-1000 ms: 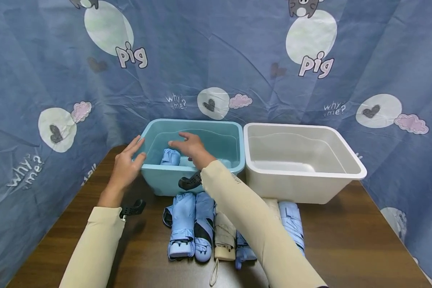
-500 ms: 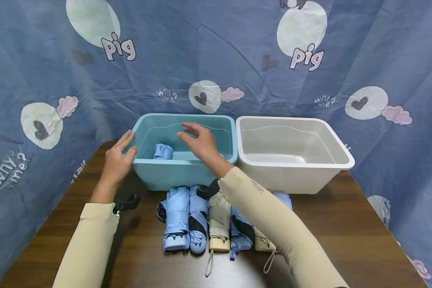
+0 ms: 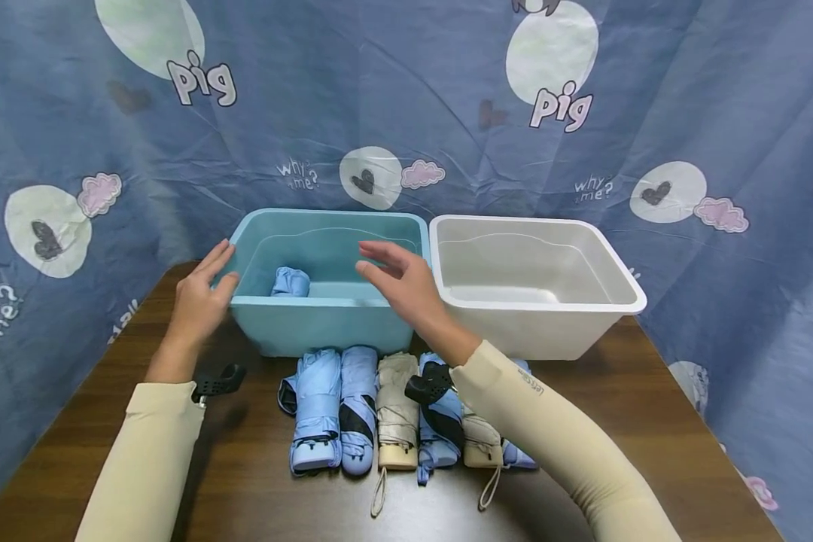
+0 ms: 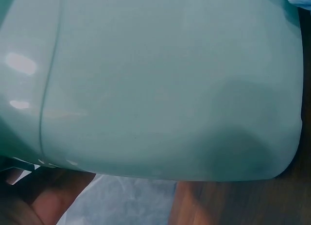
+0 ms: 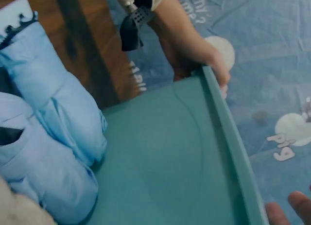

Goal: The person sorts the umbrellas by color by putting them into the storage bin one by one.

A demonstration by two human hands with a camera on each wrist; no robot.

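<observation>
In the head view, my left hand (image 3: pixel 201 301) rests with straight fingers against the left end of the teal bin (image 3: pixel 321 327). My right hand (image 3: pixel 406 290), holding nothing, hangs over the bin's front right part with its fingers loosely bent. Inside the bin at the left lies a blue folded bundle (image 3: pixel 290 282). In front of the bins several folded umbrellas lie side by side: a blue one (image 3: pixel 317 410), another blue one (image 3: pixel 357 399), a beige one (image 3: pixel 397 410), and more blue and beige ones partly under my right forearm.
A white bin (image 3: pixel 515 331) stands directly right of the teal one and nothing shows in it. Both stand on a dark wooden table (image 3: pixel 650 429). A blue printed cloth (image 3: pixel 488 173) hangs behind them.
My right hand has moved right, away from the blue bundle in the teal bin. My left hand has stayed at the bin's left end. The head view has shifted slightly.
</observation>
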